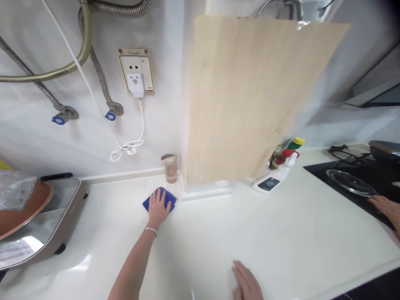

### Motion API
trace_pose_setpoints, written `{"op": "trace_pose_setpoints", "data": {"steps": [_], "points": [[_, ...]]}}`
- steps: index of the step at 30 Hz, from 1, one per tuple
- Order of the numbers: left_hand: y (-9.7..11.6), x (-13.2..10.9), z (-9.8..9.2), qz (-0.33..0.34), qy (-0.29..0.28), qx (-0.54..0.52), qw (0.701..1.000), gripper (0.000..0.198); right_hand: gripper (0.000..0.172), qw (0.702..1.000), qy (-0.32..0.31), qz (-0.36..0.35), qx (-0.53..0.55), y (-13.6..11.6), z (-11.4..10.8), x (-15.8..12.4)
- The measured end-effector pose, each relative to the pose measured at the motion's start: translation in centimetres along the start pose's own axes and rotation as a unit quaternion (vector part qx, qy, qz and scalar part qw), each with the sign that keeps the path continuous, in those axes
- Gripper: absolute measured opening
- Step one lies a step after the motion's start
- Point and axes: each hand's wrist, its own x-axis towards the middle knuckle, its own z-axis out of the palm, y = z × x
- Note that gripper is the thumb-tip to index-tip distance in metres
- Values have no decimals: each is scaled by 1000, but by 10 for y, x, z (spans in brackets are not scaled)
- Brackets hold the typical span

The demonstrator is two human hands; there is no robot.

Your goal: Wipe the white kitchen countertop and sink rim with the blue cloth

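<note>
Right hand [246, 283] lies flat on counter [281, 233]; left hand [158, 206] presses open-palmed atop blue cloth [170, 199].

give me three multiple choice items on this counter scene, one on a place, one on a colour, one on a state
1. Where does the left hand rest?
A. on the cloth
B. on the stove
C. on the wall socket

2. What colour is the cloth?
A. red
B. blue
C. green

3. How does the wooden board stand?
A. flat on the counter
B. upright against the wall
C. inside the pan

Answers: 1 A, the palm lies flat on the cloth on the counter. 2 B, blue shows around the hand's fingers. 3 B, the board stands on its lower edge by the wall corner, beside the spray bottle.
</note>
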Motion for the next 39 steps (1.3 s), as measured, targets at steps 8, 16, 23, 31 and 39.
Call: {"op": "trace_pose_setpoints", "data": {"steps": [8,16,23,31,39], "points": [[23,-46,-11,134,-54,-39,989,60,51,998,-8,43,33,-18,-5,4],[28,-104,-31,256,-94,-38,961,63,49,998,1,49,41,-21,-8,7],[29,-166,-56,321,-139,-59,935,65,49,998,6,50,45,-20,-6,6],[31,-198,-75,320,-174,-76,928,67,50,997,-2,52,55,-20,-9,7],[58,-212,-64,237,-116,-42,964,70,50,997,-19,49,54,-20,-11,5]]}}
